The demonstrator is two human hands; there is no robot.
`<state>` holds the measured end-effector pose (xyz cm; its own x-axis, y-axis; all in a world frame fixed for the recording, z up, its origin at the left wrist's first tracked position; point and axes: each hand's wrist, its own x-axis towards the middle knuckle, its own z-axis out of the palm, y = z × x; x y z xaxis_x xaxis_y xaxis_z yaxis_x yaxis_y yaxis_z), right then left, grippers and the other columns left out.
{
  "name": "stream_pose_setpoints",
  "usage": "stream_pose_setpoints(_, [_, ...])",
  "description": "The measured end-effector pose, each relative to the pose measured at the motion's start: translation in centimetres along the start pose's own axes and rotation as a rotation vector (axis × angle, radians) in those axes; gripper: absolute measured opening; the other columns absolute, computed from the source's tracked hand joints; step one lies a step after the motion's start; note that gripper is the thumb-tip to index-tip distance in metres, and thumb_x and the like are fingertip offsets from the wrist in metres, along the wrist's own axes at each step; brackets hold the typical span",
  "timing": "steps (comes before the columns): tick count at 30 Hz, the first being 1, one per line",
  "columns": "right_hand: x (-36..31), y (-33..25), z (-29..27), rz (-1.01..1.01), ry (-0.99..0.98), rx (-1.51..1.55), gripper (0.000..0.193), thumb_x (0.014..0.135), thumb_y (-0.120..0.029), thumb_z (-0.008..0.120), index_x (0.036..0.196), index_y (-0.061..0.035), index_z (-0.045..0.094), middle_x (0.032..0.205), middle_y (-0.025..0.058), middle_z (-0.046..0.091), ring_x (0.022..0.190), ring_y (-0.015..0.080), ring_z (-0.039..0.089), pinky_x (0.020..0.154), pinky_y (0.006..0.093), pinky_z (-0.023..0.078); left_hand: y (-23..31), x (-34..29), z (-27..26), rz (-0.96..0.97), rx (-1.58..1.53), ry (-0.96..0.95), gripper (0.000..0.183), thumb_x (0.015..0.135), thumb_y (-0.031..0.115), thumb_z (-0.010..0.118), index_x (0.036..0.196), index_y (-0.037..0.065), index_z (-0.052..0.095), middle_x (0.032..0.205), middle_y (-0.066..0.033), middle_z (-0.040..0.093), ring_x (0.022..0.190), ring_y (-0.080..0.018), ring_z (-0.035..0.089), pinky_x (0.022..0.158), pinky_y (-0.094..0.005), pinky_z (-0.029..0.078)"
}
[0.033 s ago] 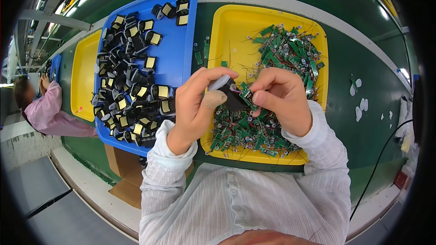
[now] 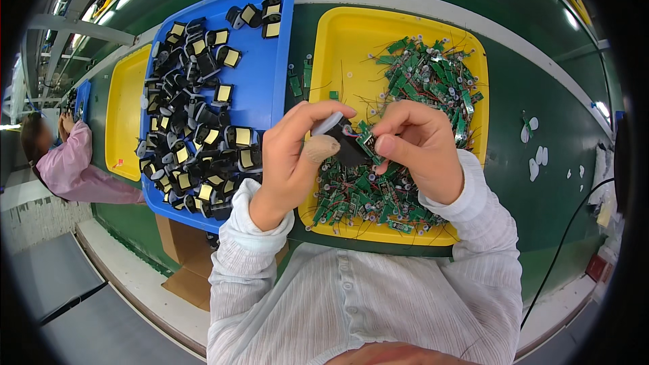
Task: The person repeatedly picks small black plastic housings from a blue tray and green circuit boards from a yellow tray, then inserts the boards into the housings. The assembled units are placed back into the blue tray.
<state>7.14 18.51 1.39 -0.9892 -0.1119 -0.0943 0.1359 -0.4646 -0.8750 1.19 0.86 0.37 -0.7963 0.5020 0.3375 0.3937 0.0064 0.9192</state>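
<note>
My left hand [image 2: 291,155] is closed around a black plastic housing [image 2: 351,151] with a grey rounded end, its thumb wearing a tan finger cover. Between the thumb and fingers of my right hand [image 2: 420,149] is a small green circuit board [image 2: 367,139], held against the housing's right side. Thin coloured wires run between board and housing. Both hands are above a yellow tray [image 2: 351,20] heaped with green circuit boards [image 2: 433,74] that carry wires and small round parts. To the left, a blue tray [image 2: 274,74] holds many black housings [image 2: 196,108] with pale yellow pads.
Another yellow tray [image 2: 122,122] stands beyond the blue one, near a co-worker in a pink sleeve [image 2: 81,162]. Loose boards [image 2: 295,85] lie between the trays. White oval pieces [image 2: 534,162] lie on the green table at right, near a black cable [image 2: 568,236]. A cardboard box [image 2: 186,277] sits below.
Both hands stay nearly in place. The housing and board have tilted very slightly between my fingers.
</note>
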Motion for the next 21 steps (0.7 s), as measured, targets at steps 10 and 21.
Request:
stream_pose_setpoints(10, [0.05,0.02,0.07,0.024,0.044,-0.027,0.013,0.079,-0.008,0.064,0.087,0.0013,0.059,0.078,0.0066,0.060,0.064,0.0099,0.056,0.056,0.0217,0.049,0.23,0.00,0.24,-0.023,0.149,-0.011,0.022,0.073,0.008,0.059,0.093,0.001,0.059,0.074,-0.0091,0.056,0.064,-0.0204,0.052,0.059,-0.0270,0.041])
stream_pose_setpoints(21, [0.25,0.07,-0.02,0.079,-0.001,0.024,0.015,0.080,-0.010,0.064,0.088,0.0002,0.057,0.077,0.0045,0.059,0.065,0.0086,0.056,0.055,0.0213,0.050,-0.02,-0.03,0.64,0.051,0.202,0.031,0.020,0.073,0.006,0.058,0.092,0.000,0.058,0.073,-0.0100,0.055,0.063,-0.0226,0.050,0.057,-0.0288,0.040])
